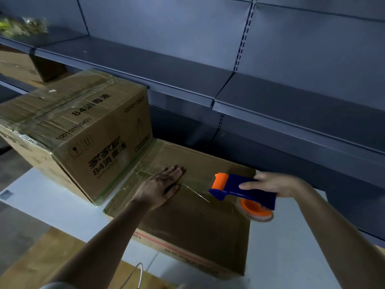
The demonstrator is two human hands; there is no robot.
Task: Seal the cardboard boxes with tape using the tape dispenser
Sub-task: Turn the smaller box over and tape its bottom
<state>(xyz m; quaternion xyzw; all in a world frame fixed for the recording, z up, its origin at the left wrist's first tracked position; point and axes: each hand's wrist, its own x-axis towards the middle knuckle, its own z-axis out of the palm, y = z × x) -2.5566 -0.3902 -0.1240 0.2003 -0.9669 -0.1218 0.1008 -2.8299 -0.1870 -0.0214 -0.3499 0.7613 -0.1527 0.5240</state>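
A low flat cardboard box (193, 222) lies in front of me, its top seam covered with clear tape. My left hand (161, 185) presses flat on the taped seam near the box's far left part, fingers straight. My right hand (275, 183) grips the handle of a blue and orange tape dispenser (243, 189), held just above the box's right side. A thin strip of clear tape (198, 193) runs from the dispenser's blade toward my left hand. The orange roll core (256, 209) hangs below the dispenser.
A taller printed cardboard box (83, 130), wrapped in tape, stands to the left and touches the flat box. Grey metal shelves (229, 84) run along the back. A white surface (62, 205) lies under the boxes. More cardboard (41, 259) lies at the lower left.
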